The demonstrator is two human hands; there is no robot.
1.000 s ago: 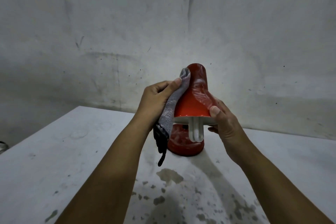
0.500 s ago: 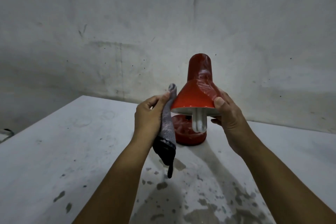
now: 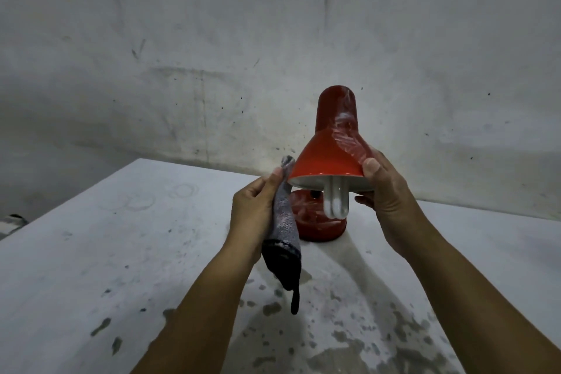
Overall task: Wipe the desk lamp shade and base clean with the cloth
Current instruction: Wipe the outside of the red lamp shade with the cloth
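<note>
The red lamp stands toward the far edge of the table (image 3: pixel 91 252), its base (image 3: pixel 318 223) on the surface and its shade (image 3: pixel 328 158) tipped up, the right hand (image 3: pixel 385 191) gripping the shade's right rim with thumb on top and fingers underneath. The left hand (image 3: pixel 255 215) pinches the grey cloth (image 3: pixel 283 228) between thumb and fingers just beside the shade's left rim, its dark end hanging. To wipe well, I would spread the cloth flat on the shade, sweep from neck to rim over the streaked right flank, hold the rim steady, avoid the bulb (image 3: pixel 335 200), then do the smeared base.
</note>
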